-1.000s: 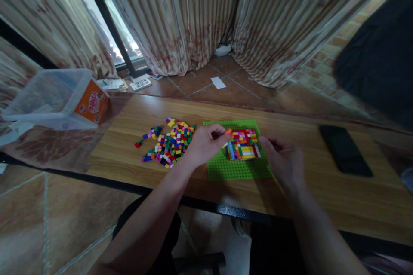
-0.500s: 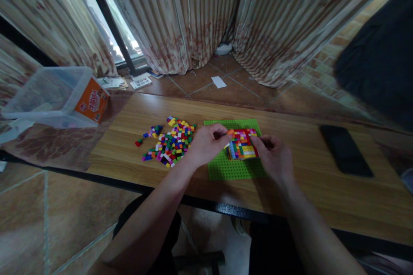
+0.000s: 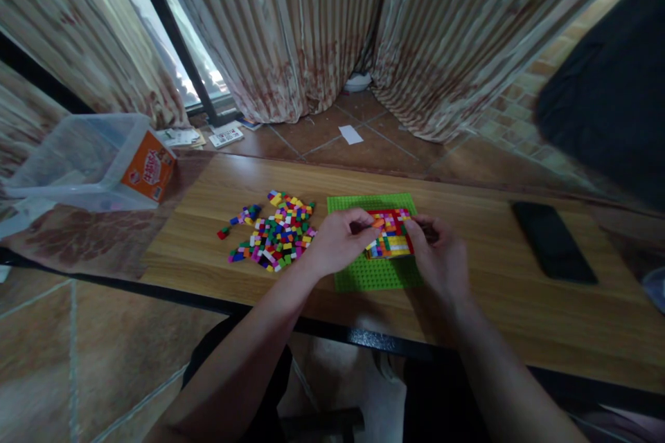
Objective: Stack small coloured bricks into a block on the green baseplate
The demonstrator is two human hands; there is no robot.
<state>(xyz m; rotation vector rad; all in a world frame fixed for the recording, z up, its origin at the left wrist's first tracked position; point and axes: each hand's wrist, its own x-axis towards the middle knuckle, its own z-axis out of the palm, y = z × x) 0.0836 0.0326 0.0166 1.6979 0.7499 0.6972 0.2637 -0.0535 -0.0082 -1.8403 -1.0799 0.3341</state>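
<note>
Here, left hand (image 3: 341,241) pinches orange brick (image 3: 377,222) at left side of multicoloured brick block (image 3: 397,241), which sits on green baseplate (image 3: 379,278); right hand (image 3: 441,254) at block's right edge, cannot tell its grip

Over the past second you have brought your right hand (image 3: 441,256) inward, from beside the toy-brick build (image 3: 395,242) to its right end, where your thumb now covers part of the edge. It also hides more of the green studded baseplate (image 3: 382,278). Your left hand (image 3: 343,242) has shifted slightly right and nearer you, carrying the orange brick (image 3: 377,223) from the build's far left corner further in over its left part.
</note>
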